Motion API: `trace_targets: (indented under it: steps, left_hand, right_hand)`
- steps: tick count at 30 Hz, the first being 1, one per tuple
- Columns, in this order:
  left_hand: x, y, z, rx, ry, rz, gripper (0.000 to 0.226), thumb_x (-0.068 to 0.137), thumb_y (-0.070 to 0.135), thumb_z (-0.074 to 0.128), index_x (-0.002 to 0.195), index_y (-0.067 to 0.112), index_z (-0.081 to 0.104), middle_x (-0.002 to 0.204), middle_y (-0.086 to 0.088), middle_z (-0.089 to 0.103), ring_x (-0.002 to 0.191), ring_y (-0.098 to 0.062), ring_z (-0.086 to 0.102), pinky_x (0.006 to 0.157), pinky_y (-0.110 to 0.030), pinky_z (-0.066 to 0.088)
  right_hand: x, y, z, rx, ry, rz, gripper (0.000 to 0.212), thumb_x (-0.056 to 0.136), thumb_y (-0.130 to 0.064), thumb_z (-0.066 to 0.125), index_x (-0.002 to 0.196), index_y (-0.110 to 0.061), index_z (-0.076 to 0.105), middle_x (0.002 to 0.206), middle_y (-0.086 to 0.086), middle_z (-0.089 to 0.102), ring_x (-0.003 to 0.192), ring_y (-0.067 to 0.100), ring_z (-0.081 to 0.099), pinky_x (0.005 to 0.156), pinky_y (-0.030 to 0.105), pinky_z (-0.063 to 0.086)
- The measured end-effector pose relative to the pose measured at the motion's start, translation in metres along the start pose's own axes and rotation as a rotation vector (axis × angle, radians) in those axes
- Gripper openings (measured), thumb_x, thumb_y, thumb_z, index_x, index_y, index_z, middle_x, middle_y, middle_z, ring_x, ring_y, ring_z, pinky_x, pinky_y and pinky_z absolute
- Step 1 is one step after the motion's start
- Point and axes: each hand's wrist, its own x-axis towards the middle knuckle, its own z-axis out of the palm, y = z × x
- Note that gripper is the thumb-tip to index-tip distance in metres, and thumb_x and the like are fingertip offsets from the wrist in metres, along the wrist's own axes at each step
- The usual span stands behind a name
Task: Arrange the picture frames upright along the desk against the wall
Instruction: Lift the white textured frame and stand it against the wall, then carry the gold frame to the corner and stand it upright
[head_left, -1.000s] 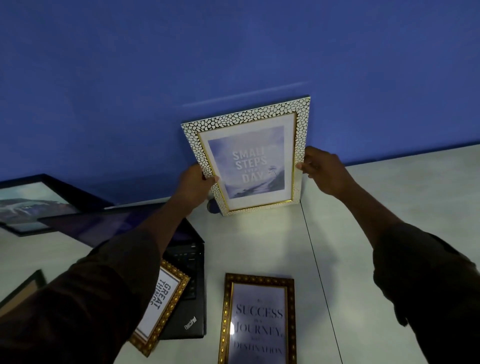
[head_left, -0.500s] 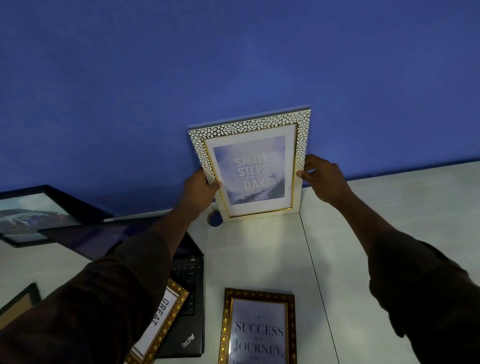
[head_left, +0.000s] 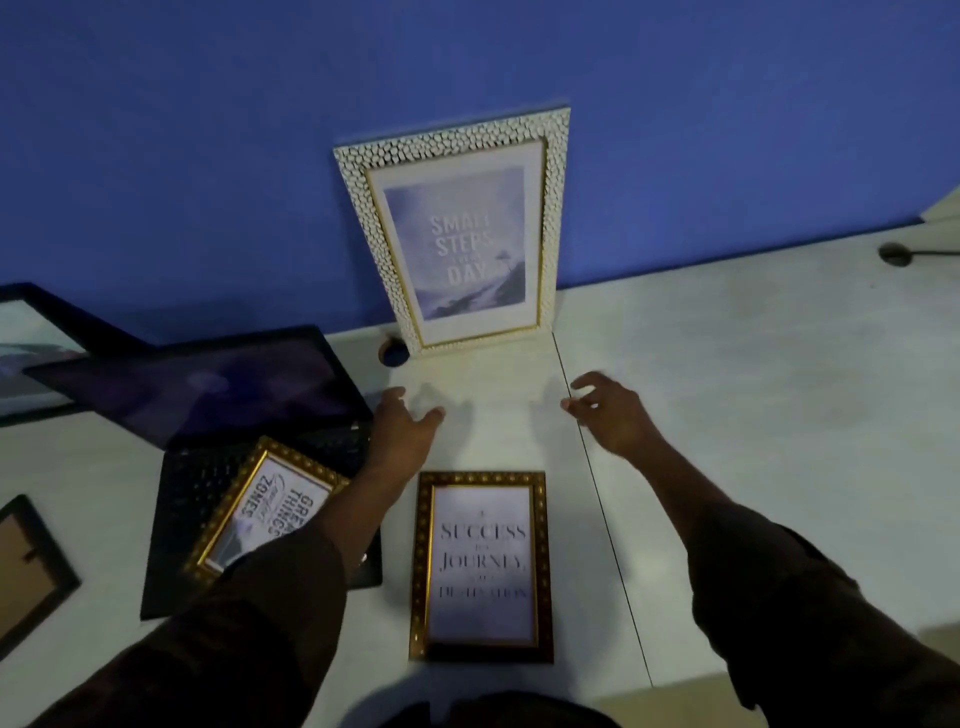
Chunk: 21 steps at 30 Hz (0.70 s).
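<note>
The single head camera looks forward and steeply down from close above the desk, facing the blue wall behind it.

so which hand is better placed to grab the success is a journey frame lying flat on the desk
Left, narrowly. The left hand hovers open just above the top left corner of the Success frame, lying flat. The right hand, also open and empty, is off to the right, past the desk seam. Using both could be steadier.

Five picture frames show: one white pebble-patterned frame, two gold beaded frames, and two black frames. One open black laptop. Two bare hands.
</note>
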Motion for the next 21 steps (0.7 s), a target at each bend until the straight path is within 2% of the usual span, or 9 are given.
trace_targets:
  steps: [2, 5, 8, 10, 13, 16, 18, 21]
  left_hand:
    - [-0.026, -0.031, 0.012, 0.014, -0.033, -0.048, 0.070, 0.088, 0.034, 0.072, 0.146, 0.012, 0.039, 0.145, -0.016, 0.046, 0.128, -0.031, 0.052, 0.104, -0.038, 0.045]
    - [-0.058, -0.068, 0.022, 0.055, -0.070, -0.138, 0.070, 0.089, 0.036, 0.069, 0.147, 0.013, 0.037, 0.147, -0.015, 0.047, 0.128, -0.032, 0.053, 0.097, -0.034, 0.045]
    - [-0.081, -0.098, 0.027, 0.110, -0.097, -0.222, 0.073, 0.087, 0.042, 0.068, 0.146, 0.011, 0.037, 0.144, -0.015, 0.051, 0.124, -0.034, 0.056, 0.103, -0.043, 0.048]
    - [-0.096, -0.110, 0.029, 0.134, -0.112, -0.259, 0.073, 0.086, 0.043, 0.067, 0.143, 0.008, 0.038, 0.139, -0.014, 0.054, 0.121, -0.034, 0.058, 0.101, -0.046, 0.050]
    - [-0.105, -0.120, 0.031, 0.089, -0.138, -0.315, 0.070, 0.080, 0.049, 0.066, 0.135, 0.010, 0.047, 0.127, -0.011, 0.060, 0.112, -0.033, 0.063, 0.094, -0.046, 0.055]
    - [-0.076, -0.162, 0.037, 0.051, -0.134, -0.320, 0.077, 0.059, 0.066, 0.059, 0.120, 0.019, 0.060, 0.113, -0.008, 0.070, 0.094, -0.029, 0.070, 0.083, -0.049, 0.061]
    - [-0.073, -0.169, 0.031, 0.052, -0.122, -0.304, 0.071, 0.062, 0.064, 0.057, 0.117, 0.019, 0.061, 0.108, -0.008, 0.072, 0.092, -0.029, 0.071, 0.082, -0.048, 0.061]
    - [-0.101, -0.131, 0.018, 0.066, -0.127, -0.232, 0.046, 0.078, 0.045, 0.051, 0.109, 0.015, 0.066, 0.101, -0.008, 0.072, 0.091, -0.029, 0.070, 0.084, -0.048, 0.059]
  right_hand:
    - [-0.033, 0.028, 0.021, -0.020, -0.078, 0.066, 0.028, 0.087, -0.044, 0.072, 0.107, -0.025, 0.064, 0.095, 0.006, 0.076, 0.086, 0.024, 0.074, 0.077, 0.032, 0.056]
    - [-0.079, 0.060, 0.054, -0.040, -0.140, 0.123, 0.021, 0.087, -0.043, 0.070, 0.098, -0.027, 0.063, 0.092, 0.002, 0.076, 0.079, 0.020, 0.074, 0.083, 0.041, 0.060]
    - [-0.111, 0.075, 0.081, 0.007, -0.147, 0.189, 0.017, 0.090, -0.033, 0.068, 0.101, -0.023, 0.063, 0.092, 0.004, 0.076, 0.076, 0.020, 0.075, 0.085, 0.047, 0.061]
    - [-0.125, 0.078, 0.097, 0.036, -0.115, 0.205, 0.016, 0.089, -0.033, 0.065, 0.102, -0.023, 0.061, 0.090, 0.004, 0.076, 0.077, 0.021, 0.075, 0.084, 0.047, 0.061]
    - [-0.139, 0.075, 0.116, 0.008, -0.081, 0.211, 0.028, 0.089, -0.039, 0.059, 0.113, -0.025, 0.057, 0.101, 0.003, 0.074, 0.090, 0.026, 0.072, 0.088, 0.042, 0.058]
    - [-0.142, 0.071, 0.121, 0.026, -0.077, 0.243, 0.044, 0.094, -0.043, 0.059, 0.129, -0.019, 0.050, 0.111, 0.008, 0.068, 0.101, 0.029, 0.068, 0.090, 0.038, 0.053]
    - [-0.147, 0.068, 0.123, 0.139, -0.088, 0.265, 0.047, 0.092, -0.048, 0.060, 0.128, -0.019, 0.052, 0.111, 0.008, 0.070, 0.101, 0.028, 0.069, 0.091, 0.043, 0.056]
    - [-0.145, 0.068, 0.121, 0.189, -0.120, 0.303, 0.038, 0.093, -0.047, 0.060, 0.113, -0.015, 0.062, 0.091, 0.001, 0.074, 0.087, 0.020, 0.068, 0.079, 0.040, 0.052]
